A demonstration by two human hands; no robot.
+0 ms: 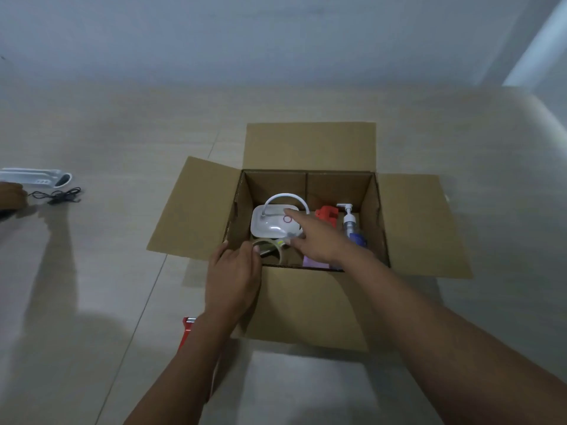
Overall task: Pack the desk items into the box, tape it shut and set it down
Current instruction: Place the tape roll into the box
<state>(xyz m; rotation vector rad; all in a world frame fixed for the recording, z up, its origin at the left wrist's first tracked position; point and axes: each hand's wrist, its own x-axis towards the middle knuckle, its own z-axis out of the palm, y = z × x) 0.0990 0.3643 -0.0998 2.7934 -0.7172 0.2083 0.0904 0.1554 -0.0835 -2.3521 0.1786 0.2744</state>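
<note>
An open cardboard box stands on the floor with all flaps spread out. Inside lie a white desk lamp with a curved neck, a red object, a clear pump bottle with blue contents, a roll of tape and something pale purple. My left hand rests on the box's near-left rim, fingers curled near the tape roll. My right hand reaches into the box with fingers extended over the lamp base.
A white power strip and a black cable lie on the tiled floor at far left. A red tool shows partly beneath my left forearm. A wall runs along the back.
</note>
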